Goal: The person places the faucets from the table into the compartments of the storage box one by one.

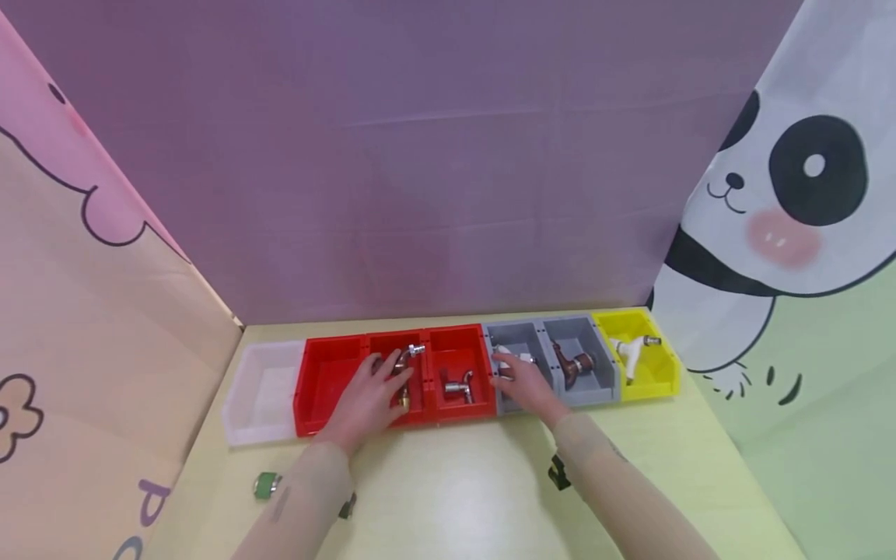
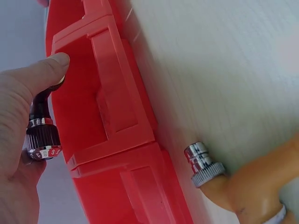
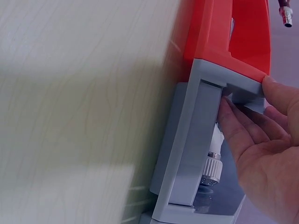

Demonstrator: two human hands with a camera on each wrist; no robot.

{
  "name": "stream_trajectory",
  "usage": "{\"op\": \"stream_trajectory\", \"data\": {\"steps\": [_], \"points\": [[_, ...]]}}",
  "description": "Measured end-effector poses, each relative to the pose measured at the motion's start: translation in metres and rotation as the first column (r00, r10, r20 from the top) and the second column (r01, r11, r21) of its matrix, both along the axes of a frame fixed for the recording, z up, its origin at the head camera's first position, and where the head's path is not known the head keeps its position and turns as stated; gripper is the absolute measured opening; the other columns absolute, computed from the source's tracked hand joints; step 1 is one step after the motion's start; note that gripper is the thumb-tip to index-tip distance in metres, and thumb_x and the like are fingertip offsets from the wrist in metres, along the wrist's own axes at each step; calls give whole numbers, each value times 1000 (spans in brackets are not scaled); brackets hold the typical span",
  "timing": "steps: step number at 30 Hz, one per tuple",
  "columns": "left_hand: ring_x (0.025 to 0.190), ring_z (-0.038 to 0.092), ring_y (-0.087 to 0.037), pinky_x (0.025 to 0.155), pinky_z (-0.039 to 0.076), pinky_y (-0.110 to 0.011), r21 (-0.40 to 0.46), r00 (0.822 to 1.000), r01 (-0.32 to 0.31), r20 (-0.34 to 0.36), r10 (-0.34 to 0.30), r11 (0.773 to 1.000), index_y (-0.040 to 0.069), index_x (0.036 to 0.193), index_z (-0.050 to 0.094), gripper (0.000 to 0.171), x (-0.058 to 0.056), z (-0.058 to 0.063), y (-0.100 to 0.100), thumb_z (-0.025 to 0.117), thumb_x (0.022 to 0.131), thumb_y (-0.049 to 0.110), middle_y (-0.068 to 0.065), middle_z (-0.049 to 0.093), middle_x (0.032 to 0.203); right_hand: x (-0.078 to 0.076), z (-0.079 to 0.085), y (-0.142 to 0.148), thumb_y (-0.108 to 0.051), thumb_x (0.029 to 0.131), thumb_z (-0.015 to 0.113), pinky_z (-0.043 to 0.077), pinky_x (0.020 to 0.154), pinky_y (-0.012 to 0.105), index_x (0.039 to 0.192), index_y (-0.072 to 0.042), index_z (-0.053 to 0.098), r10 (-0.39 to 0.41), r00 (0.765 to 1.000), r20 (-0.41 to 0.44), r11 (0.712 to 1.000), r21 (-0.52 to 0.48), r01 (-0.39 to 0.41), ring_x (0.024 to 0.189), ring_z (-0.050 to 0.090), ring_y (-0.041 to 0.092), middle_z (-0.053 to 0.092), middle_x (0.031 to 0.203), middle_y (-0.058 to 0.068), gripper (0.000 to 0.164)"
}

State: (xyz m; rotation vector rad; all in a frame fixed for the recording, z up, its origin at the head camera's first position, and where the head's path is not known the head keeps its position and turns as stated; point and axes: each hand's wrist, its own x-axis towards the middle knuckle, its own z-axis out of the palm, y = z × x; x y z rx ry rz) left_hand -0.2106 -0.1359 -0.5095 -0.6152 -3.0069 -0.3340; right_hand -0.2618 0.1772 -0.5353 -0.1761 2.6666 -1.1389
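Pale tabletop (image 1: 476,482), with row of plastic bins (image 1: 308,416) along far side: one whitish, three red, two gray, one yellow. Left hand (image 1: 367,393) over the red bins, gripping dark tap (image 2: 41,112) between thumb and fingers. Right hand (image 1: 528,383) at left gray bin (image 3: 189,144), one digit on rim beside right red bin (image 3: 210,35), others reaching inside; can't tell whether pinching anything. Orange tap (image 2: 252,189) on tabletop, in front of bins. Dark tap held up around middle red bin (image 1: 413,418); probably fairly light, rigid, smooth enough to slip, hardly fragile. Best taken round body, between ribbed knob (image 2: 43,139) and chrome nozzle (image 3: 286,15). Long axis roughly left to right along row, nozzle pointing right, knob leftward. White tap (image 3: 214,161) inside left gray bin.
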Motion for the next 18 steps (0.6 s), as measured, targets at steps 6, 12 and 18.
{"op": "stream_trajectory", "data": {"steps": [6,12,18], "points": [[147,29,-38,92,59,-52,-14,999,-37,36,38,999,24,151,52,84,-10,-4,3,91,77,32,-8,35,163,0,0,0,-17,98,69,56,98,46,151,-9,49,5,1000,0,1000,-3,-5,127,62,36,53,151,16,58],[151,24,-39,94,58,-53,1,993,-49,103,49,999,25,154,48,84,-16,-10,5,88,80,34,-8,31,166,0,-2,0,-18,98,69,56,98,46,151,-11,49,-3,1000,11,1000,-3,3,127,61,35,53,151,14,57],[155,15,-40,103,52,-55,33,987,-59,151,53,998,24,157,43,91,-9,-10,-4,88,79,37,-6,27,168,0,-2,1,-18,98,69,55,99,46,152,-11,49,1,1000,6,1000,-16,-1,128,61,35,52,152,14,58]]}}
